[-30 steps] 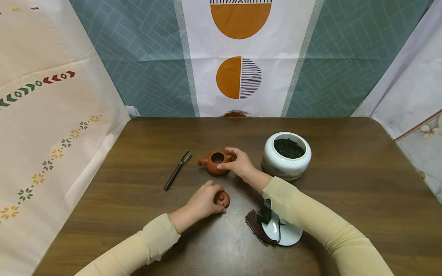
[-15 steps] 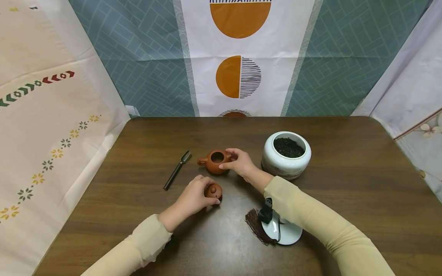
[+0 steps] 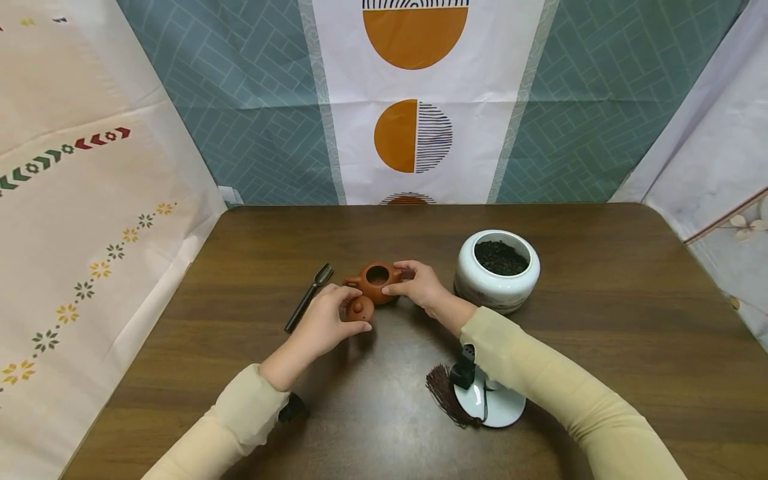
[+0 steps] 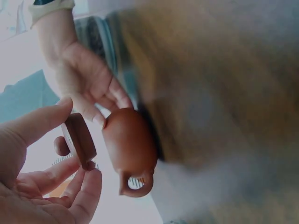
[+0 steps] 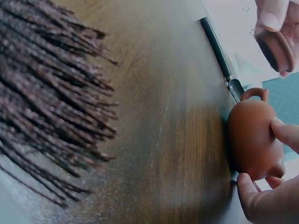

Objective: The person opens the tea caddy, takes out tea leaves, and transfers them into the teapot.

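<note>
My left hand (image 3: 324, 323) pinches a round reddish-brown teapot lid (image 3: 360, 309) by its edge, thumb on one side and fingers on the other, knob upward. In the left wrist view the lid (image 4: 80, 140) is raised above the table, close beside the clay teapot (image 4: 131, 142). The teapot (image 3: 379, 292) stands upright and uncovered, its handle to the left. My right hand (image 3: 423, 287) grips the teapot at its spout side between thumb and fingers. From the right wrist the spout (image 5: 276, 169) shows between those fingers.
Left of the teapot lies a dark tea scoop (image 3: 305, 303). To the right stands a white jar (image 3: 498, 290) filled with dark tea leaves. A white jar lid (image 3: 504, 408) with a brown tassel (image 3: 447, 395) lies partly under the right forearm. Patterned cloths hang round the table.
My left hand has lifted the lid off the table and carried it left and away from me, up beside the teapot. My right hand and the teapot have stayed in place.
</note>
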Available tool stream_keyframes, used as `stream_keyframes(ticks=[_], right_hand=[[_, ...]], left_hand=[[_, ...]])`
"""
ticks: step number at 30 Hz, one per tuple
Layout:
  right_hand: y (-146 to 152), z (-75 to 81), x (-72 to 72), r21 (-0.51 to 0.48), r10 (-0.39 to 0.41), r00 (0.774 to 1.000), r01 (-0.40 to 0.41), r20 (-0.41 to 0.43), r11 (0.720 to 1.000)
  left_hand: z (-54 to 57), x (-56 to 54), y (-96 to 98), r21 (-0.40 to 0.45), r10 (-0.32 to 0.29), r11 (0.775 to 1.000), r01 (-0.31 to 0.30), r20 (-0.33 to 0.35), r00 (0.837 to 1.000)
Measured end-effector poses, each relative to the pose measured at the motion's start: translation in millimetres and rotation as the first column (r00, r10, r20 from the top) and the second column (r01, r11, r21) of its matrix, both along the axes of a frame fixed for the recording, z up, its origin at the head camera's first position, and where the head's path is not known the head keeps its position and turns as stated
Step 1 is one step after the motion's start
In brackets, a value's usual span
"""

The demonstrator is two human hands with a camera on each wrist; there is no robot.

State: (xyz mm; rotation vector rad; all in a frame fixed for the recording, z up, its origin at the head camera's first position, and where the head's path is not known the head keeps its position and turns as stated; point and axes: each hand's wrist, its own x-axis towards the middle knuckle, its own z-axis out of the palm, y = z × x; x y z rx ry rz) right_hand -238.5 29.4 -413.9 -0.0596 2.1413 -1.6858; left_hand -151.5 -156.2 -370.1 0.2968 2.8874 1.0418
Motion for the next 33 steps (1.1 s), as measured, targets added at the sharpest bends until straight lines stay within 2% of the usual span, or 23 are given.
stream_keyframes(ticks=[6,12,23,33], right_hand=[[1,0.1,-0.4,-0.014,-0.010,1.000,0.011,0.009,1.000],[1,-1.0,-0.7,-0.023,-0.013,1.000,0.014,0.018,1.000],[1,-2.9,-1.6,-0.037,-0.014,1.000,0.014,0.019,0.999],[2,-4.2,-2.9,-0.031,-0.010,1.000,0.011,0.021,0.999]], left_hand=[[9.5,-10.6,-2.9,0.028,0.013,1.000,-0.012,-0.017,1.000],[13.0,-22.3,-6.0,0.029,0.050,0.998,-0.049,-0.029,0.998],[7.3,-40.7,-8.5,0.088,0.036,0.996,-0.028,-0.094,0.995],[3.9,-56.8,-4.6,0.040,0.003,0.999,0.001,-0.088,0.996]])
